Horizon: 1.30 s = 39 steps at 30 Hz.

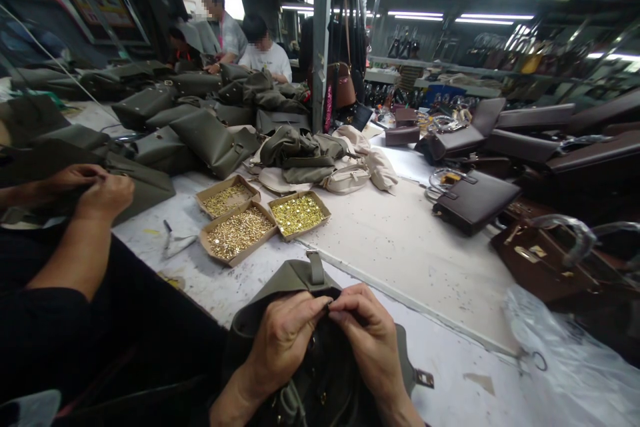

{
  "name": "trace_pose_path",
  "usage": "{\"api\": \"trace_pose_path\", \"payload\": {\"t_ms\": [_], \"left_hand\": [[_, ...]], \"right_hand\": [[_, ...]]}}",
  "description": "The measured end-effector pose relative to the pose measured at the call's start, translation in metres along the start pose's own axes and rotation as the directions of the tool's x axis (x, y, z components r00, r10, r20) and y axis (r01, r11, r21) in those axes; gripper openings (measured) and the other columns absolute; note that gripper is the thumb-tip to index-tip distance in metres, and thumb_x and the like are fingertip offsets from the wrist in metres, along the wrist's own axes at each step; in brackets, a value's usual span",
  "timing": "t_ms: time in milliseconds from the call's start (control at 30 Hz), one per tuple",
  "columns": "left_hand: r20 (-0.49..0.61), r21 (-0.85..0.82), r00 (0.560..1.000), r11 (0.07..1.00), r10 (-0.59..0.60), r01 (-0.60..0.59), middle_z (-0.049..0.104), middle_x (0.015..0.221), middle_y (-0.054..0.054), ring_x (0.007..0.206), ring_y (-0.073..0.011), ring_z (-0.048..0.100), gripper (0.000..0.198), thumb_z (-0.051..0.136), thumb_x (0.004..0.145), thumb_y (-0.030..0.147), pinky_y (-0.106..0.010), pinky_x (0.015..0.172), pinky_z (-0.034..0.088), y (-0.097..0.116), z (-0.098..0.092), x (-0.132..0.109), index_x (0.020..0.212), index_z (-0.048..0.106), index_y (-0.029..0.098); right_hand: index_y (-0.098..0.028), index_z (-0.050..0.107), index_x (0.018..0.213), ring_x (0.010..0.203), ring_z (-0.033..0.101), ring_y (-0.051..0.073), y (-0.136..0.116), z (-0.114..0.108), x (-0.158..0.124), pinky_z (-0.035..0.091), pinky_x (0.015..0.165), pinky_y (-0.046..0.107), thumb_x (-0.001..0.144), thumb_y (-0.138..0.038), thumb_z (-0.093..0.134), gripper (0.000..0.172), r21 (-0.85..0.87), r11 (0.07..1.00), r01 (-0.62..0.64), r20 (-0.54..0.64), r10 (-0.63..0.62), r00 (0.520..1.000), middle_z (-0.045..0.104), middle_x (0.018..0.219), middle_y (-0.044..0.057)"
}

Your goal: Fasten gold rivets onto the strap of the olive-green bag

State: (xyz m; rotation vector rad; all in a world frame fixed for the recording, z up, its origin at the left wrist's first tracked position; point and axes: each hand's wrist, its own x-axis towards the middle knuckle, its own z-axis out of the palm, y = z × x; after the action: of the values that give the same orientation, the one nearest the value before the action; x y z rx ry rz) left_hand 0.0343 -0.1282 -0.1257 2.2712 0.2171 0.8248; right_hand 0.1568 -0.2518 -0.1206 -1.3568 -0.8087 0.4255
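An olive-grey bag [265,287] lies at the table's near edge, its dark inside facing me. A strap with a metal buckle [315,267] sticks up at its far side, and a second buckle [424,379] hangs at the right. Over the bag's opening, my left hand [285,333] and my right hand [367,330] meet fingertip to fingertip. Both are closed in a pinch on a small dark piece [329,303] between them. Whether it is part of the bag or a loose fitting, I cannot tell.
Three cardboard trays [273,227] of small gold-coloured metal fittings stand beyond the bag. Olive bags [210,140] pile up behind; dark brown handbags [475,200] fill the right side. Clear plastic [565,347] lies near right. A co-worker's hands [103,190] work at the left.
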Motion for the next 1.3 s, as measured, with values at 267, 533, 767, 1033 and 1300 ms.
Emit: {"api": "trace_pose_path", "payload": {"t_ms": [267,533,767,1033,1300], "left_hand": [[-0.01,-0.138,0.984,0.975,-0.176,0.173,0.075,0.088,-0.003,0.082,-0.0157,0.072,0.02,0.058,0.098,0.021,-0.022,0.076,0.056,0.003,-0.0032,0.001,0.106,0.076,0.022],[0.002,-0.179,0.959,0.944,-0.283,0.278,0.081,0.099,-0.005,0.089,-0.0183,0.076,0.024,0.059,0.095,0.024,-0.023,0.082,0.06,0.0088,-0.0043,0.0037,0.108,0.079,0.022],[-0.004,-0.173,0.955,0.94,-0.298,0.292,0.082,0.1,-0.005,0.088,-0.0192,0.077,0.024,0.06,0.095,0.024,-0.024,0.08,0.061,0.0082,-0.0002,0.0038,0.109,0.08,0.022],[-0.058,-0.147,0.965,0.958,-0.255,0.244,0.082,0.1,-0.006,0.089,-0.0186,0.078,0.024,0.063,0.092,0.021,-0.022,0.081,0.063,0.0091,0.0011,0.0012,0.107,0.081,0.023],[-0.053,-0.13,0.965,0.96,-0.257,0.248,0.082,0.1,-0.007,0.09,-0.02,0.078,0.024,0.061,0.094,0.024,-0.025,0.082,0.064,0.0093,0.0013,-0.0007,0.108,0.081,0.022]], "right_hand": [[-0.026,0.077,0.085,0.082,0.063,0.016,-0.0012,0.0034,0.0029,0.048,0.075,0.025,0.087,-0.014,0.073,0.013,-0.017,0.999,-0.031,-0.011,0.031,0.999,0.066,0.085,0.0],[-0.026,0.077,0.084,0.082,0.062,0.016,-0.0045,0.0028,0.0043,0.047,0.075,0.025,0.086,-0.018,0.073,0.009,-0.009,0.997,-0.073,-0.017,0.072,0.997,0.065,0.084,0.0],[-0.026,0.079,0.084,0.083,0.061,0.017,-0.0043,-0.0006,0.0019,0.046,0.076,0.026,0.085,-0.021,0.075,0.006,0.022,0.994,-0.111,-0.005,0.111,0.994,0.065,0.085,0.0],[-0.027,0.08,0.082,0.083,0.061,0.017,-0.0029,-0.002,0.0008,0.046,0.076,0.027,0.084,-0.024,0.077,0.005,0.028,0.99,-0.135,-0.015,0.135,0.991,0.064,0.084,0.0],[-0.026,0.08,0.083,0.082,0.06,0.018,-0.0034,-0.0008,0.0012,0.047,0.075,0.028,0.084,-0.027,0.077,0.004,0.026,0.987,-0.156,-0.016,0.156,0.988,0.064,0.084,0.001]]}}
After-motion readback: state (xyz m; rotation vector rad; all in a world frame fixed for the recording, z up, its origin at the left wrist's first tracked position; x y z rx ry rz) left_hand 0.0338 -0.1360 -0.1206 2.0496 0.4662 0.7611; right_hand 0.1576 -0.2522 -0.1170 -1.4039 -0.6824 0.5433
